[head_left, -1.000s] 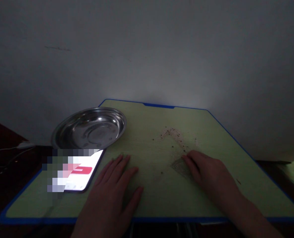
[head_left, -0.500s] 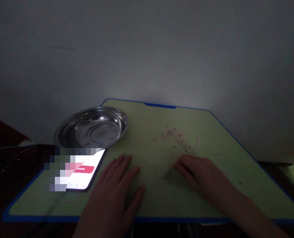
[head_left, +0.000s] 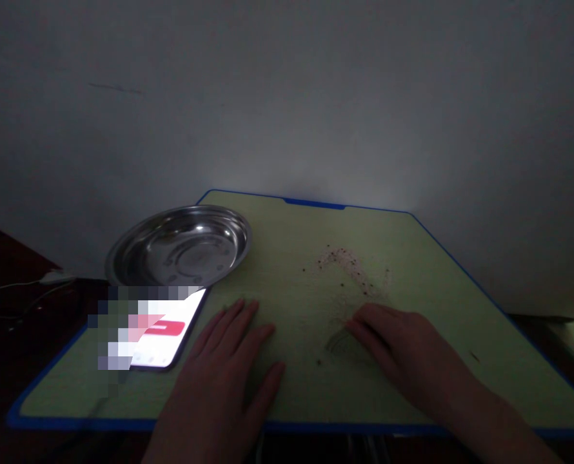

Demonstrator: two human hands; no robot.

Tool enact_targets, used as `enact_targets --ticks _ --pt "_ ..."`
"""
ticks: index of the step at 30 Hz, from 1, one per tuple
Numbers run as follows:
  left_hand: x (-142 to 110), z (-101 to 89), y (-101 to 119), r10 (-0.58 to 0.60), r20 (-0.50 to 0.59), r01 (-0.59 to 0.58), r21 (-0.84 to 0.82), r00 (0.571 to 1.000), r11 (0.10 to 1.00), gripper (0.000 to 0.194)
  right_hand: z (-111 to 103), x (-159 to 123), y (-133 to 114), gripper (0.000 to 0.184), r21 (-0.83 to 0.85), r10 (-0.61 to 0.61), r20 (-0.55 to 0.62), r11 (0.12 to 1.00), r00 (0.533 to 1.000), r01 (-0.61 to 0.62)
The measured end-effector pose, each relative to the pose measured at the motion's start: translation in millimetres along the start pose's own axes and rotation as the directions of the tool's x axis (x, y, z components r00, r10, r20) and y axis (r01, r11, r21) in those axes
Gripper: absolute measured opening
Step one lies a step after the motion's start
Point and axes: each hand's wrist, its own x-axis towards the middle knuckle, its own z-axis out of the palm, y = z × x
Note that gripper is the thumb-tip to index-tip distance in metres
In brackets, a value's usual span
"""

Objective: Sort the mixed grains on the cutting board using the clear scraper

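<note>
Head camera view, with places told from the steel bowl (head_left: 200, 254): nearest of all, well this side of it, the tabletop's blue near edge (head_left: 364, 426) runs across, and both forearms reach in over it. The left hand (head_left: 217, 367), nearer than the bowl and a little to its right, lies palm down with its fingers apart and the thumb spread wide. The right hand (head_left: 398, 335), farther to the bowl's right, has thumb and fingertips drawn together low over a faint greyish smear (head_left: 338, 341); I cannot tell whether anything is pinched there. A strip of tabletop parts the two hands, leaving room to move.

Just this side of the bowl is a lit phone (head_left: 164, 348), beside the left hand and partly blurred out; whether it touches the rim is unclear. Well right of the bowl, past the right wrist, a thin brown sliver (head_left: 475, 356) lies short of the blue right edge.

Level with the bowl, to its right, spreads a pale trail with dark specks (head_left: 347, 261), with open tabletop between. The bowl's left side covers part of the left edge. Beyond the bowl, the far edge (head_left: 248, 194) runs close to the grey wall (head_left: 316, 96).
</note>
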Motion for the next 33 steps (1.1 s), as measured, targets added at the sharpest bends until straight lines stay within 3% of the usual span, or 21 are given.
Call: enact_targets --ticks 5,15,20,26,33 --pt "-1 1.2 -1 0.001 0.007 -0.001 -0.005 1.0 1.0 0.036 6 -10 -7 0.051 0.055 0.013 -0.001 0.998 1.0 -0.013" --pt "-3 -0.6 -1 0.012 0.006 -0.012 -0.007 1.0 1.0 0.036 14 2 1 0.043 -0.099 0.01 -0.033 0.995 0.999 -0.013" --pt "-2 -1.7 0 -0.006 0.008 0.006 -0.01 1.0 1.0 0.036 15 4 -1 0.033 -0.05 -0.032 0.03 0.998 0.999 0.033" --pt "-1 0.0 1 0.001 0.015 0.0 -0.016 1.0 1.0 0.034 9 0 2 0.037 -0.032 -0.023 0.014 0.999 1.0 0.023" --pt "-5 2.1 -1 -0.029 0.037 0.031 -0.044 0.999 0.999 0.035 14 3 -12 0.035 0.038 -0.083 0.052 0.996 0.995 0.081"
